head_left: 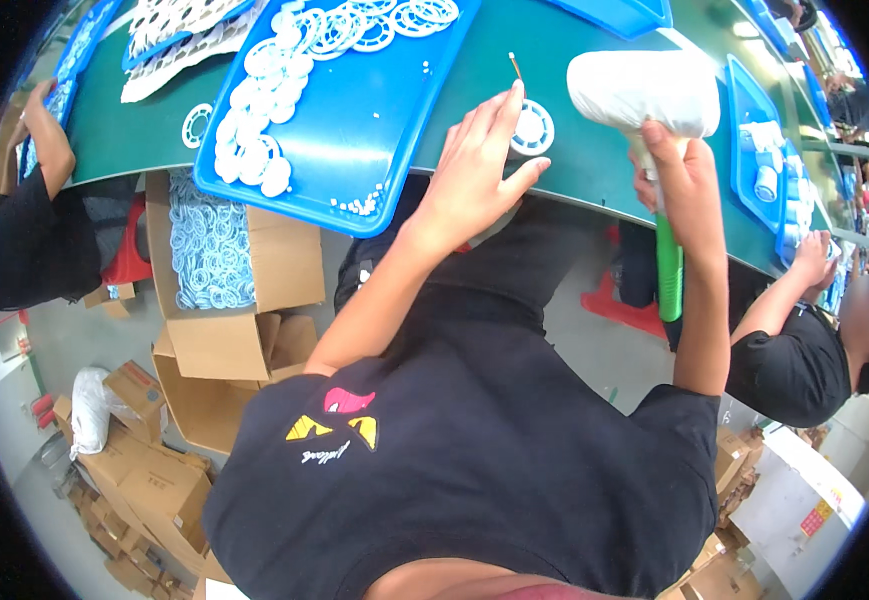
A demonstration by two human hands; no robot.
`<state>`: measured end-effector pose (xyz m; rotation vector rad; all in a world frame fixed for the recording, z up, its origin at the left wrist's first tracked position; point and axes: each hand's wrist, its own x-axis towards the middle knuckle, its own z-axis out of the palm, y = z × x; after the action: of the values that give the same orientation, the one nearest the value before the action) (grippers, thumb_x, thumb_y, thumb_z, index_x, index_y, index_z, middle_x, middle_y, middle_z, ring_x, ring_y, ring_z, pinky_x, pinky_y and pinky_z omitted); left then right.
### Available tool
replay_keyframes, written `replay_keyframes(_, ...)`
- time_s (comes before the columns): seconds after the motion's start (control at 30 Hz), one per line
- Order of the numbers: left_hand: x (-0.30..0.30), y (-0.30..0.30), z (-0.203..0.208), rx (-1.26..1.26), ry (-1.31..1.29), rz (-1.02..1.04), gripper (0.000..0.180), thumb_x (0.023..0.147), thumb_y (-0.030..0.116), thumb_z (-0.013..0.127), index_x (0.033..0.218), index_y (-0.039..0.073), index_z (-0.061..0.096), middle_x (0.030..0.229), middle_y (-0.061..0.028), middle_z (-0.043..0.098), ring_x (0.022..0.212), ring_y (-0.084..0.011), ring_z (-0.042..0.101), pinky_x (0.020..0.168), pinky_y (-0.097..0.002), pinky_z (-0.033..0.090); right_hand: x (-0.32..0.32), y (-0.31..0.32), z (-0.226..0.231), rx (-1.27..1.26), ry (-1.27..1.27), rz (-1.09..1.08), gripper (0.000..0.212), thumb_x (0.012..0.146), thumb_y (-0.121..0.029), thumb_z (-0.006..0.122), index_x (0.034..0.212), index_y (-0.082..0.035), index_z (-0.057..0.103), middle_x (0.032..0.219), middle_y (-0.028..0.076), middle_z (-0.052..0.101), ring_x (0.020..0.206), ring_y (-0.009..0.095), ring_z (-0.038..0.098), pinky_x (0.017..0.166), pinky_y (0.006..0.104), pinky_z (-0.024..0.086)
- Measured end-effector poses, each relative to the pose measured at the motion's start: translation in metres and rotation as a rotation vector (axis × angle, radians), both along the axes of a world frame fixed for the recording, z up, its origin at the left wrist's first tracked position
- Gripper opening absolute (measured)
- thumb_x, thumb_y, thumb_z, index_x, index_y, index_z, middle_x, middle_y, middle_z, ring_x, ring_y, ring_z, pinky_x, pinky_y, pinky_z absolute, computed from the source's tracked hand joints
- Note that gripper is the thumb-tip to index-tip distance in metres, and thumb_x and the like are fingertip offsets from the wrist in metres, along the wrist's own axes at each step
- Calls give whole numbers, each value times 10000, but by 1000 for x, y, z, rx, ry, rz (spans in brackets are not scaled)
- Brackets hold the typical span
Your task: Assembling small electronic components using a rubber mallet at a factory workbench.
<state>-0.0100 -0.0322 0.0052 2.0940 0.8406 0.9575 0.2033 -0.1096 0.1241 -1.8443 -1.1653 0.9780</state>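
Note:
My right hand (686, 185) is wrapped round a mallet (644, 88), its fat head covered in white wrapping and its handle green at the lower end. The mallet's head is raised near the table's front edge, to the right of a white slotted disc (544, 130). My left hand (474, 165) lies beside that disc, fingers stretched out and thumb apart. A thin brownish stick (515, 67) shows just past its fingertips; whether they touch it I cannot tell. Part of the disc may be hidden by the hand.
Left on the green table (474, 75), a blue tray (354, 120) holds white caps (254, 110), rings (354, 25) and small white bits (362, 205). A loose ring (197, 126) lies beside it. Below stands a cardboard box (289, 240) of pale-blue rings. Co-workers sit either side.

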Motion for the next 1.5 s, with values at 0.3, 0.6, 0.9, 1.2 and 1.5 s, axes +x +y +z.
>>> replay_keyframes(0.3,0,10,-17,104,-54,-11,905,848,149,829,1609,52,349,1323,-189,648,1265,-405,591,1114,-482,421,-21,-36,-48,166,-209,30,225,955,-176,761,1096,-2,775,871,76,758,773,149,693,710,309,534)
replay_keyframes(0.6,-6,-4,-18,-98,3,131,989,798,195,888,1560,-61,311,1313,-184,672,1296,-406,555,1141,-506,385,-21,-43,-16,350,-727,418,379,844,-77,781,1205,8,704,1115,222,734,997,406,727,869,416,577)
replay_keyframes(0.9,-4,4,-8,-61,-19,157,984,738,112,892,1521,-100,334,1276,-189,689,1286,-378,565,1133,-498,389,-43,21,25,334,-782,644,554,841,-227,792,1357,-111,630,1005,157,706,871,399,703,754,456,563)
replay_keyframes(1.2,-2,2,-10,-123,-8,146,1054,766,212,912,1554,-101,286,1301,-172,676,1288,-365,553,1132,-491,387,-30,80,39,127,-748,704,455,960,-413,712,1199,-26,698,940,241,731,883,428,708,764,431,555)
replay_keyframes(1.5,-1,0,-17,-67,-7,153,966,773,298,907,1531,-11,394,1300,-167,690,1286,-347,569,1114,-472,402,-2,57,44,18,-619,386,422,982,-378,723,1160,5,724,967,173,758,860,233,712,802,378,533)
